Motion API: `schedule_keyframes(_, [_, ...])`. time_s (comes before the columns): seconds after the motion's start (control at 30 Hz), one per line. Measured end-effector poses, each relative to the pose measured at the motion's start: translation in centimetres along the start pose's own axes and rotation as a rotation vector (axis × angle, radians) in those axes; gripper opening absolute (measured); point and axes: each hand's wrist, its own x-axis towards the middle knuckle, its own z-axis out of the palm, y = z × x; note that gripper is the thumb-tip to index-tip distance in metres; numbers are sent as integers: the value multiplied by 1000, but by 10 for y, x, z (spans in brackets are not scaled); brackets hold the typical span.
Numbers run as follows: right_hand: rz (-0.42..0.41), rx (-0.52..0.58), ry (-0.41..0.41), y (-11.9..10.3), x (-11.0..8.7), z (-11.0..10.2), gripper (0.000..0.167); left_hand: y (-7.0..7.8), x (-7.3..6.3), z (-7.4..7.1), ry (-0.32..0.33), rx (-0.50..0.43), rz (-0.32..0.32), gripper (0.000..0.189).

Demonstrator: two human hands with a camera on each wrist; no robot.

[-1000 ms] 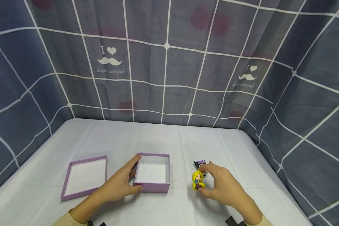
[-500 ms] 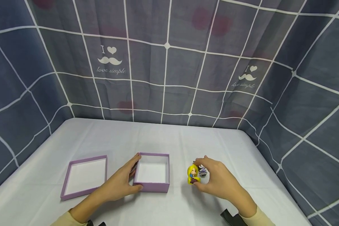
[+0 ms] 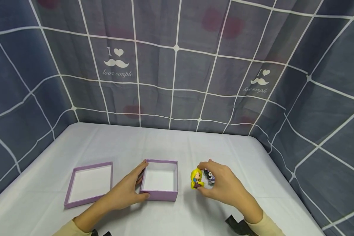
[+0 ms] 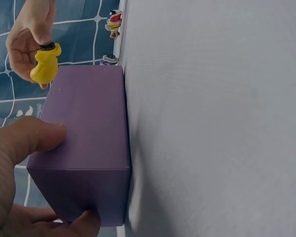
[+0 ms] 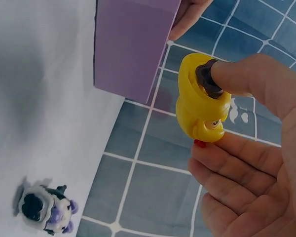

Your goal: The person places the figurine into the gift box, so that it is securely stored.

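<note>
My right hand (image 3: 225, 185) pinches a yellow-haired doll figurine (image 3: 196, 179) between thumb and fingertips, head up, above the table. In the right wrist view my thumb presses the dark base of the figurine (image 5: 200, 98). My left hand (image 3: 125, 188) grips the left side of a purple lidless box (image 3: 162, 196), thumb on the near wall and fingers at the far-left corner. The box's white inside holds nothing. A small black-and-purple figurine (image 3: 210, 178) stands on the table, partly hidden behind my right hand.
The purple box lid (image 3: 68, 196) lies inside up, left of the box. In the left wrist view a small red-and-yellow figure (image 4: 114, 22) shows beyond the box. The white-clothed table (image 3: 129, 144) meets a grey checked curtain (image 3: 153, 72).
My right hand has moved left, slightly away from me, with the yellow-haired figurine, nearer the box. More of the black-and-purple figurine shows. My left hand stays on the box.
</note>
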Motion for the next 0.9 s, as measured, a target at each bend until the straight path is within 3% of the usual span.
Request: schedule_keyframes(0.9, [-25,14,-74,-18,28,12,49,1,0,0,-8,-13,0,103])
